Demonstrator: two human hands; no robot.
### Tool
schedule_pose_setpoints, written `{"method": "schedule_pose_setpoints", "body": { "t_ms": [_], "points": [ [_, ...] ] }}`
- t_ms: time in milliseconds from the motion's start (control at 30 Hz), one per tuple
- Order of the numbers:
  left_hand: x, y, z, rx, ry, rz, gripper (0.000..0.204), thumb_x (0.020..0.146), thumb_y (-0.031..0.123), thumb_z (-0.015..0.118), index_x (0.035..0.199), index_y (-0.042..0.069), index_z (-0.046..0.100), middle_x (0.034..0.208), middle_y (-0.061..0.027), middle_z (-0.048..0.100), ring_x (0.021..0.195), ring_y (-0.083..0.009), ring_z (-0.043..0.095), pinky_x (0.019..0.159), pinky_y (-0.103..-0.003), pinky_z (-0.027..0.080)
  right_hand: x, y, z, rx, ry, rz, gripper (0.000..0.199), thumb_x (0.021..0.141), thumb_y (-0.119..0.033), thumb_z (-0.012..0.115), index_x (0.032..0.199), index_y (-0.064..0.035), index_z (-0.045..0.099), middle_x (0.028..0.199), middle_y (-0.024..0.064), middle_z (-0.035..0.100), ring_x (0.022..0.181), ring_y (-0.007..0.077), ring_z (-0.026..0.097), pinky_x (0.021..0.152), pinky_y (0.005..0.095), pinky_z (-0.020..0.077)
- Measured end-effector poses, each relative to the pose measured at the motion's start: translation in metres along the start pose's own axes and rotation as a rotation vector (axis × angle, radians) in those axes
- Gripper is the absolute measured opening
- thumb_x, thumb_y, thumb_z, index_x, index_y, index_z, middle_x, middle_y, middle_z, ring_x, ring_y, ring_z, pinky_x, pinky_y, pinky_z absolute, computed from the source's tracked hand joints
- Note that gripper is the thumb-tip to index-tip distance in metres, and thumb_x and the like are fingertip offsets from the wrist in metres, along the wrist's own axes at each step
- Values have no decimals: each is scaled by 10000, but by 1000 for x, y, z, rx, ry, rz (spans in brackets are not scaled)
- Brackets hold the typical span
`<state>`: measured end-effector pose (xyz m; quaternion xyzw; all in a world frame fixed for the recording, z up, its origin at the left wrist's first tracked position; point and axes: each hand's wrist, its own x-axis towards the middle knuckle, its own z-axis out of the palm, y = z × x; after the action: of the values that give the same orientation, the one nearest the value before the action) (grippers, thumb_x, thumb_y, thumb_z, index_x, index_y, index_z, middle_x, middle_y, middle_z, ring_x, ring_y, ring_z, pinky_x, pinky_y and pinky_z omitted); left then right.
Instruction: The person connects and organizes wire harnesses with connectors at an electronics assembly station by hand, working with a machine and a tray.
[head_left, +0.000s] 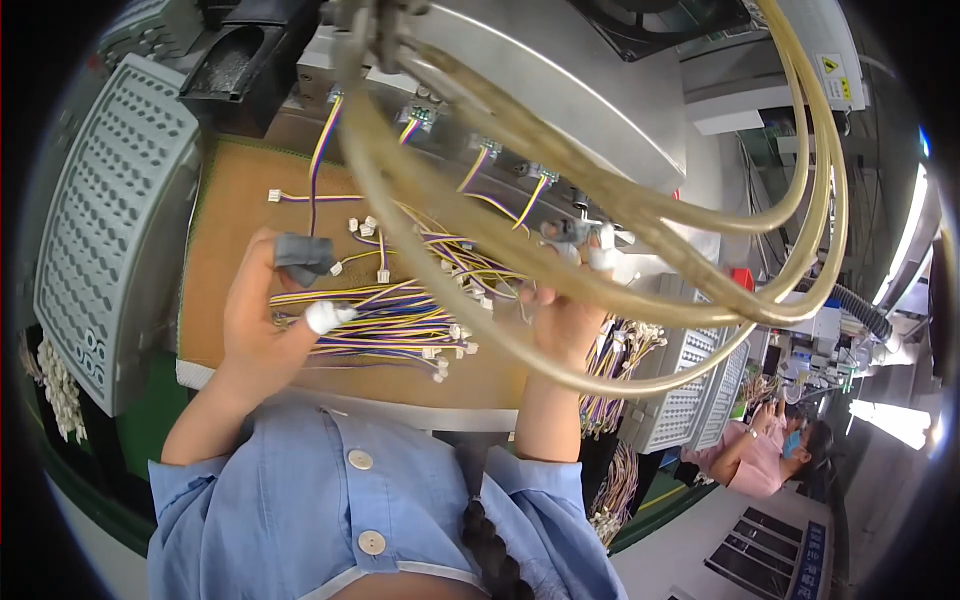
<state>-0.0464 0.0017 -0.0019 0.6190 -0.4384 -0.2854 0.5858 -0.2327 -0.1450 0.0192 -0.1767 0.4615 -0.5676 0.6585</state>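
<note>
My left hand (262, 325) is over the left side of a brown work mat, with grey covers on the fingers and a white cover on the thumb. Thumb and fingers are apart, and the hand is above a bundle of yellow, purple and white wires (390, 325) with white connectors. One loose wire end (336, 268) shows beside the grey covers. At the right, my right hand (565, 310) reaches up toward the metal fixture. Its covered fingertips are blurred and partly behind a clear hose, so what they touch is hidden.
Thick yellowish hoses (640, 205) loop across the front of my view. Several small green boards (420, 117) with wires sit along the metal machine (560, 70). A grey perforated tray (115, 220) stands at left. A co-worker in pink (755, 455) sits far right.
</note>
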Motion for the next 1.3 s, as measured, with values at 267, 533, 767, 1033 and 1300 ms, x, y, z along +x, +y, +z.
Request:
{"method": "schedule_pose_setpoints", "body": {
  "t_ms": [267, 533, 767, 1033, 1300],
  "points": [
    [-17, -23, -78, 458, 355, 169, 456, 707, 66, 702, 1093, -53, 491, 980, -94, 520, 838, -169, 474, 755, -266, 384, 26, -10, -11, -94, -565, 46, 328, 877, -328, 514, 1010, -29, 545, 856, 120, 596, 685, 195, 609, 524, 293, 529],
    [-85, -90, -395, 1826, 360, -317, 426, 849, 152, 521, 1251, 32, 445, 1312, -161, 417, 1195, -330, 396, 1003, -402, 306, -19, -26, -38, -911, -738, -255, 266, 784, -148, 624, 986, 19, 578, 740, 118, 637, 590, 165, 619, 474, 241, 481],
    [-124, -89, -407, 1736, 106, -610, 365, 893, 144, 414, 1252, 101, 466, 1330, -108, 417, 1236, -380, 316, 1041, -417, 247, -91, 99, 29, -1707, -1747, -896, 418, 751, -128, 580, 1159, -71, 507, 978, 88, 601, 764, 247, 600, 613, 334, 504],
    [-161, -87, -379, 1504, 182, -509, 326, 869, 73, 459, 1189, 26, 498, 1275, -155, 457, 1215, -335, 350, 1036, -403, 255, -66, 54, 41, -1283, -1411, -389, 255, 741, 6, 589, 995, 17, 587, 1042, 109, 585, 871, 229, 589, 761, 317, 475],
    [-159, -79, -357, 1407, 308, -559, 439, 844, 47, 523, 1270, 20, 417, 1259, -161, 464, 1193, -307, 389, 1019, -376, 281, -52, 19, 30, -920, -1017, -43, 193, 876, -56, 499, 995, 94, 524, 862, 165, 618, 727, 204, 624, 597, 266, 531]
  ]
}}
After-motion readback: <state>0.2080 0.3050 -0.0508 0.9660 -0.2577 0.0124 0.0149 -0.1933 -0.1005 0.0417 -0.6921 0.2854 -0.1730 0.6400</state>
